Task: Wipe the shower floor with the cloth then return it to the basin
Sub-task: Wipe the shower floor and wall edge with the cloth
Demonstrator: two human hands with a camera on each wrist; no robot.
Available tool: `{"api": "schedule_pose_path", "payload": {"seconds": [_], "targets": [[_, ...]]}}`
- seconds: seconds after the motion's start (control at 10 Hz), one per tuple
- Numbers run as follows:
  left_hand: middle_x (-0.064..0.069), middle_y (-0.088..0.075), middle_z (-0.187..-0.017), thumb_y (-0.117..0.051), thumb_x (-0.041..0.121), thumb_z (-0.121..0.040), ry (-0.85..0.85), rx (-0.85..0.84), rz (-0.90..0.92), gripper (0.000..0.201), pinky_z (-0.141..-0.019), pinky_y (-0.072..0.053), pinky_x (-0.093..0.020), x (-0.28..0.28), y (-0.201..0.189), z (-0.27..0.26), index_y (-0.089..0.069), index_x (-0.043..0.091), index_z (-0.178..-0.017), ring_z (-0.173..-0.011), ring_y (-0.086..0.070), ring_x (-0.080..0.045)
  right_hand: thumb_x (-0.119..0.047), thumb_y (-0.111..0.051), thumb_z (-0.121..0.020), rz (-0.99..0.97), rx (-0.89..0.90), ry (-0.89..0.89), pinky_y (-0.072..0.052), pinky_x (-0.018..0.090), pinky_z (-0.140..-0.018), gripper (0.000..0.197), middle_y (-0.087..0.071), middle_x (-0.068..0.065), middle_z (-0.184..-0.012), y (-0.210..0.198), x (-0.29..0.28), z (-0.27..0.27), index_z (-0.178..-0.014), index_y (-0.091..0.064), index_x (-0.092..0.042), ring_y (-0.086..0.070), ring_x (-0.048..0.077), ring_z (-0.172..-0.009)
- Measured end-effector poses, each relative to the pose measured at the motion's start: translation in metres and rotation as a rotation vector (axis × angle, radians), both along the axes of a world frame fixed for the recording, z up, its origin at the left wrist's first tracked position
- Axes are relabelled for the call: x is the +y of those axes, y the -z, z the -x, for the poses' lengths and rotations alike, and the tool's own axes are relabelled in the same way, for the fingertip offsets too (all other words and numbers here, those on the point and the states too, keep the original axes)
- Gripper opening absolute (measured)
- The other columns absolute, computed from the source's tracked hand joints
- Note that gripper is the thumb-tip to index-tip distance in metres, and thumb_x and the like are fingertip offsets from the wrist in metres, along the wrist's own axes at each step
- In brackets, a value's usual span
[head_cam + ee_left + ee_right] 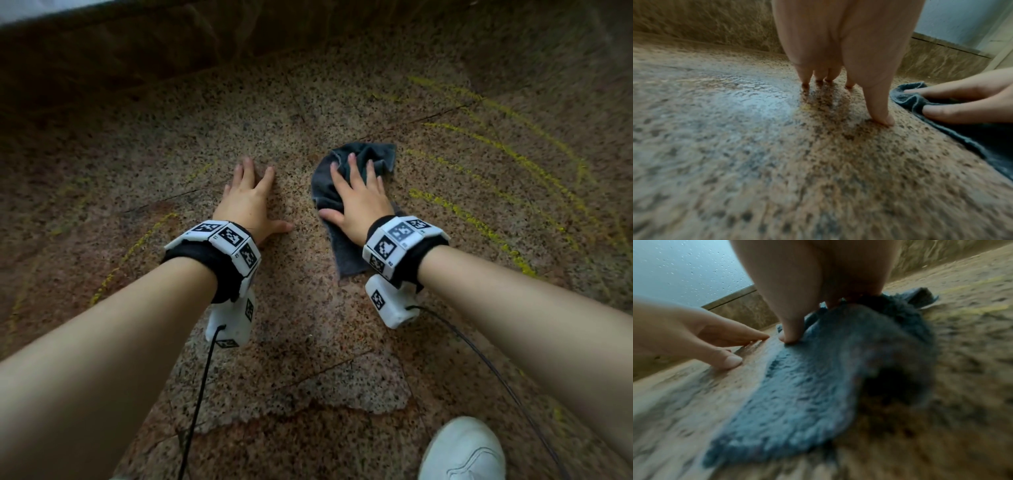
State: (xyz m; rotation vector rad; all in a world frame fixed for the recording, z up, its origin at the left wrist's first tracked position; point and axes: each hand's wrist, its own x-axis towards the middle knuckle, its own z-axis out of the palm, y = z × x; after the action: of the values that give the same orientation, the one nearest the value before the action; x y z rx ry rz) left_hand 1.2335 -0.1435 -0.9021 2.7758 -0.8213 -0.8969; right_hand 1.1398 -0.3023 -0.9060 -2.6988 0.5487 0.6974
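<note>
A dark grey-blue cloth [346, 253] lies crumpled on the speckled stone shower floor [301, 308]. My right hand [349, 192] presses flat on it with fingers spread and fairly straight, thumb at the cloth's left edge. In the right wrist view the cloth [807, 378] spreads toward the camera under my right hand [818, 305]. My left hand [263, 195] rests open on the bare floor just left of the cloth, fingertips down [828, 79]. From the left wrist view, the cloth [982, 142] and right hand [962, 100] sit at the right edge. No basin is in view.
Yellow streaks [479, 219] arc across the floor right of the cloth, fainter ones at the left [137, 246]. A brown stone kerb [137, 51] borders the far side, with droplet-covered glass [684, 264] above. A wet sheen [748, 100] lies left of my left hand. My white shoe [462, 448] stands at bottom right.
</note>
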Motion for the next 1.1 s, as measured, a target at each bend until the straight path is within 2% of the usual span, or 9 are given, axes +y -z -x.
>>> {"api": "schedule_pose_path", "payload": {"seconds": [0.1, 0.2, 0.4, 0.5, 0.6, 0.8, 0.9, 1.1], "targets": [[-0.013, 0.015, -0.157, -0.068, 0.050, -0.077, 0.015, -0.007, -0.010, 0.104, -0.118, -0.006, -0.042, 0.000, 0.000, 0.000, -0.002, 0.020, -0.151, -0.146, 0.010, -0.027, -0.041, -0.038, -0.098, -0.040, -0.012, -0.016, 0.002, 0.043, -0.118, 0.069, 0.016, 0.008, -0.158, -0.002, 0.015, 0.010, -0.152, 0.001, -0.020, 0.015, 0.034, -0.145], [-0.013, 0.015, -0.157, -0.067, 0.049, -0.077, 0.020, -0.007, -0.012, 0.104, -0.118, -0.006, -0.042, 0.000, 0.000, 0.000, -0.001, 0.020, -0.151, -0.146, 0.010, -0.027, -0.033, -0.034, -0.100, -0.049, 0.000, -0.121, 0.002, 0.043, -0.118, 0.064, 0.017, 0.008, -0.158, -0.001, 0.032, 0.030, -0.152, 0.001, -0.018, 0.016, 0.035, -0.144], [-0.013, 0.016, -0.156, -0.065, 0.049, -0.079, 0.030, -0.008, -0.020, 0.102, -0.118, -0.006, -0.042, 0.000, -0.001, 0.000, 0.000, 0.019, -0.151, -0.146, 0.009, -0.028, -0.026, -0.027, -0.103, -0.024, 0.024, -0.254, 0.006, 0.038, -0.118, 0.059, 0.023, 0.005, -0.156, 0.004, 0.046, 0.059, -0.150, 0.010, -0.023, 0.021, 0.031, -0.144], [-0.013, 0.016, -0.156, -0.066, 0.049, -0.078, 0.030, -0.003, -0.023, 0.103, -0.118, -0.006, -0.042, 0.000, -0.001, 0.000, 0.000, 0.019, -0.151, -0.146, 0.010, -0.028, -0.026, -0.033, -0.102, 0.040, 0.026, -0.297, 0.007, 0.038, -0.117, 0.065, 0.023, 0.004, -0.156, 0.007, 0.036, 0.053, -0.149, 0.012, -0.028, 0.019, 0.030, -0.144], [-0.013, 0.016, -0.156, -0.067, 0.048, -0.077, 0.024, 0.006, -0.017, 0.104, -0.118, -0.005, -0.041, 0.000, -0.001, 0.000, 0.000, 0.020, -0.151, -0.146, 0.010, -0.027, -0.036, -0.024, -0.102, 0.069, 0.016, -0.249, 0.006, 0.041, -0.118, 0.058, 0.018, 0.004, -0.158, 0.006, 0.016, 0.039, -0.150, 0.009, -0.031, 0.015, 0.029, -0.145], [-0.012, 0.017, -0.156, -0.067, 0.049, -0.078, 0.024, 0.006, -0.020, 0.104, -0.119, -0.005, -0.042, 0.000, 0.000, -0.001, 0.001, 0.020, -0.151, -0.146, 0.011, -0.027, -0.037, -0.019, -0.102, 0.097, -0.031, 0.031, 0.003, 0.043, -0.118, 0.053, 0.011, 0.003, -0.159, 0.006, -0.032, 0.014, -0.151, 0.002, -0.029, 0.010, 0.029, -0.146], [-0.012, 0.017, -0.156, -0.067, 0.049, -0.078, 0.026, 0.008, -0.019, 0.104, -0.118, -0.005, -0.042, 0.001, 0.001, 0.000, 0.001, 0.020, -0.151, -0.146, 0.011, -0.027, -0.035, -0.021, -0.103, 0.087, -0.045, 0.058, 0.002, 0.043, -0.118, 0.053, 0.010, 0.006, -0.159, 0.007, -0.030, 0.014, -0.151, -0.001, -0.026, 0.010, 0.032, -0.146], [-0.012, 0.017, -0.156, -0.066, 0.050, -0.078, 0.028, 0.005, -0.018, 0.104, -0.118, -0.005, -0.042, 0.001, 0.001, -0.001, 0.001, 0.021, -0.151, -0.146, 0.011, -0.027, -0.028, -0.022, -0.103, 0.009, -0.019, 0.046, 0.004, 0.042, -0.118, 0.055, 0.015, 0.009, -0.158, 0.005, -0.001, 0.032, -0.152, 0.003, -0.019, 0.016, 0.034, -0.145]]}}
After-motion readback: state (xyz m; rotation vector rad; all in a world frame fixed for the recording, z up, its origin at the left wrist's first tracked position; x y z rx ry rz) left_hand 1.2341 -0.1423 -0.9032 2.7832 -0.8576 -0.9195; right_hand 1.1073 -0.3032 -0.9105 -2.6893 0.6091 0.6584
